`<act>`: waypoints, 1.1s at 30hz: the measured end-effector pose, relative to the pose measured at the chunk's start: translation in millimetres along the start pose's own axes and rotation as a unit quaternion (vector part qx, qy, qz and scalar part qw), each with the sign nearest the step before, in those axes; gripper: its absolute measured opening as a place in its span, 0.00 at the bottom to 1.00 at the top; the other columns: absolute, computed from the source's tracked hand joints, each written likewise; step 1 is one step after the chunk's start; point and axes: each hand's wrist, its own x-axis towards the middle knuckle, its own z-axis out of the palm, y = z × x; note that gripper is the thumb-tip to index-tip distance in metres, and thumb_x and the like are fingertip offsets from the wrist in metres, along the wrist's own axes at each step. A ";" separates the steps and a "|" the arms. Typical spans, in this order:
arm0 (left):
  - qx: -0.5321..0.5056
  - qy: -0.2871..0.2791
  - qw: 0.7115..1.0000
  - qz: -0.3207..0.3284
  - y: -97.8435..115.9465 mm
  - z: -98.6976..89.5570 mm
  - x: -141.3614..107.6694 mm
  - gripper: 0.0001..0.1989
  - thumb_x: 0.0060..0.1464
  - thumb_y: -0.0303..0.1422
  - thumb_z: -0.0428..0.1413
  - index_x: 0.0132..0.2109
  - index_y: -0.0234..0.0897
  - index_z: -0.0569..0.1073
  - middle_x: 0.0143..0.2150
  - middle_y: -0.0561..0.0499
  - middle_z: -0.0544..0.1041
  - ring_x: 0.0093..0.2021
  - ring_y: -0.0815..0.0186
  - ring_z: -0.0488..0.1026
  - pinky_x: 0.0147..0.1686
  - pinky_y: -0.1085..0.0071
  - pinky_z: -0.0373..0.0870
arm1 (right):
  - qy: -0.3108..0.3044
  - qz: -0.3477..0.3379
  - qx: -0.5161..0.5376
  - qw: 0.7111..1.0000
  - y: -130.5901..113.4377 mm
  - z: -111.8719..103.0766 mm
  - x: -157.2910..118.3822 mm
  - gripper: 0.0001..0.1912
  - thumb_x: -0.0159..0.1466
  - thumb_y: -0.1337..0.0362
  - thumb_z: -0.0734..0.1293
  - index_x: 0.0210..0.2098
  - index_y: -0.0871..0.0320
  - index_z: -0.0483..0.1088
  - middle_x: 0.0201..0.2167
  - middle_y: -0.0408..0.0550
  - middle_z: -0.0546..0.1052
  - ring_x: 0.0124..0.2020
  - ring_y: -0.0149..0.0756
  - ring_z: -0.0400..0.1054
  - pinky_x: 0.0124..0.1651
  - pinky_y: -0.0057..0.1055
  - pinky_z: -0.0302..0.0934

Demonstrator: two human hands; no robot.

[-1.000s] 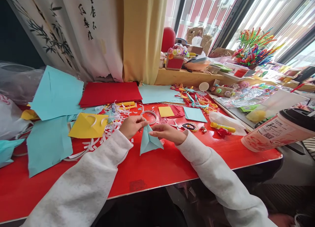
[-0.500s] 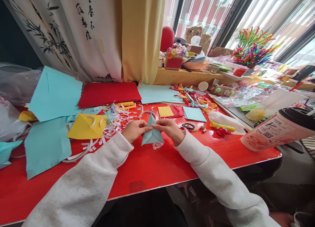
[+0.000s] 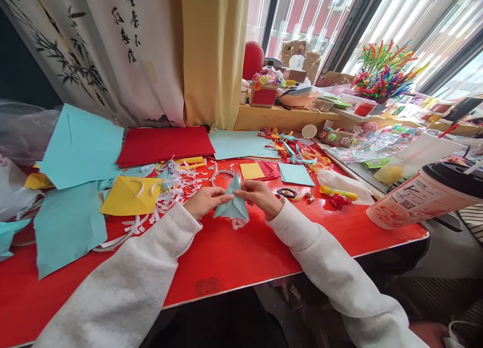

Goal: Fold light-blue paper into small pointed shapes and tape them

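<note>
A small light-blue folded paper [image 3: 233, 208] with a pointed top is held up over the red table [image 3: 226, 257]. My left hand [image 3: 204, 201] pinches its left side between thumb and fingers. On the other side, my right hand [image 3: 260, 194] grips the paper near its upper part. Crease lines fan out across its lower face. Just beneath its bottom edge shows a whitish patch [image 3: 239, 223]. Behind the paper lies a pale ring [image 3: 222, 177].
Yellow folded paper [image 3: 130, 197], blue sheets [image 3: 70, 222] and white paper shreds lie left. Behind are red sheets [image 3: 166, 144]. Small blue squares [image 3: 296, 174], a yellow glue tube [image 3: 338, 193] and a large drink cup [image 3: 422, 197] stand or lie right.
The view has shifted slightly, so most things sit a little further left. Both hands keep their hold on the blue paper, which has tilted slightly.
</note>
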 end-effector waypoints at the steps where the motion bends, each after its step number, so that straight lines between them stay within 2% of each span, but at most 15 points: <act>1: 0.003 0.004 1.000 0.003 -0.3 -0.2 0.1 0.14 0.38 0.40 0.57 0.30 0.33 0.71 0.25 0.54 0.71 0.26 0.71 0.66 0.25 0.75 0.61 | -0.006 -0.005 -0.002 1.000 -1.4 0.8 -0.4 0.16 0.48 0.54 0.66 0.23 0.62 0.61 0.17 0.37 0.58 0.18 0.21 0.51 0.19 0.23 0.49; 4: 0.019 0.009 1.000 0.015 -1.6 -0.6 0.1 0.13 0.37 0.39 0.58 0.26 0.33 0.70 0.21 0.55 0.68 0.23 0.72 0.64 0.23 0.76 0.59 | -0.019 -0.024 -0.005 1.000 -5.8 3.0 -1.9 0.17 0.49 0.53 0.64 0.20 0.61 0.59 0.17 0.38 0.57 0.19 0.22 0.53 0.22 0.23 0.52; 7: 0.066 0.016 0.997 0.028 -1.9 0.6 -0.8 0.13 0.37 0.41 0.57 0.26 0.34 0.69 0.22 0.54 0.69 0.24 0.71 0.66 0.24 0.75 0.61 | -0.009 -0.030 -0.028 0.999 -5.9 3.6 -2.7 0.18 0.51 0.52 0.62 0.20 0.61 0.59 0.17 0.38 0.57 0.19 0.23 0.53 0.23 0.23 0.51; 11: 0.187 0.142 0.967 0.099 0.5 3.7 -3.0 0.14 0.42 0.43 0.53 0.30 0.36 0.70 0.27 0.53 0.72 0.27 0.69 0.67 0.28 0.74 0.62 | -0.037 -0.025 -0.073 0.996 -1.4 5.0 -3.1 0.17 0.52 0.52 0.61 0.20 0.61 0.58 0.17 0.38 0.55 0.19 0.22 0.50 0.22 0.23 0.46; 13: 0.198 0.172 0.956 0.132 1.6 4.8 -3.4 0.13 0.44 0.42 0.52 0.29 0.36 0.70 0.26 0.53 0.71 0.27 0.69 0.67 0.28 0.74 0.62 | -0.054 -0.036 -0.098 0.993 -0.3 6.8 -3.4 0.17 0.52 0.53 0.61 0.20 0.61 0.57 0.17 0.38 0.54 0.20 0.22 0.48 0.22 0.23 0.44; 16: 0.177 0.163 0.960 0.142 0.8 5.0 -2.4 0.12 0.44 0.41 0.52 0.28 0.35 0.68 0.24 0.53 0.69 0.26 0.70 0.65 0.28 0.74 0.62 | -0.071 -0.060 -0.114 0.989 -0.7 9.1 -3.9 0.18 0.52 0.52 0.61 0.19 0.61 0.56 0.18 0.38 0.52 0.21 0.22 0.46 0.23 0.24 0.42; 20: 0.160 0.158 0.965 0.131 -2.3 5.2 -0.8 0.13 0.44 0.41 0.52 0.27 0.35 0.68 0.23 0.54 0.67 0.25 0.71 0.63 0.27 0.73 0.61 | -0.118 -0.052 -0.093 0.987 -2.4 8.8 -4.6 0.18 0.52 0.53 0.61 0.18 0.61 0.56 0.17 0.37 0.49 0.20 0.21 0.43 0.22 0.24 0.40; 24: 0.148 0.135 0.969 0.142 -2.8 7.2 -0.6 0.10 0.43 0.39 0.53 0.28 0.35 0.67 0.25 0.54 0.67 0.26 0.71 0.63 0.28 0.74 0.61 | -0.103 -0.037 -0.105 0.988 -4.5 8.4 -6.3 0.17 0.52 0.54 0.62 0.19 0.62 0.58 0.16 0.37 0.50 0.19 0.21 0.43 0.21 0.24 0.39; 29: 0.102 0.160 0.972 0.140 -0.8 4.8 -0.3 0.12 0.41 0.39 0.55 0.24 0.35 0.65 0.22 0.55 0.65 0.24 0.72 0.62 0.26 0.74 0.60 | -0.166 0.010 -0.090 0.982 -3.1 10.9 -7.1 0.17 0.51 0.53 0.63 0.24 0.64 0.65 0.17 0.39 0.58 0.19 0.22 0.50 0.20 0.23 0.44; 33: 0.067 0.164 0.976 0.127 2.0 2.7 -1.3 0.12 0.40 0.39 0.56 0.23 0.34 0.65 0.21 0.55 0.65 0.23 0.73 0.62 0.26 0.74 0.61 | -0.153 0.016 -0.089 0.984 2.4 11.3 -6.0 0.17 0.50 0.53 0.63 0.25 0.65 0.66 0.17 0.40 0.61 0.19 0.23 0.53 0.20 0.22 0.47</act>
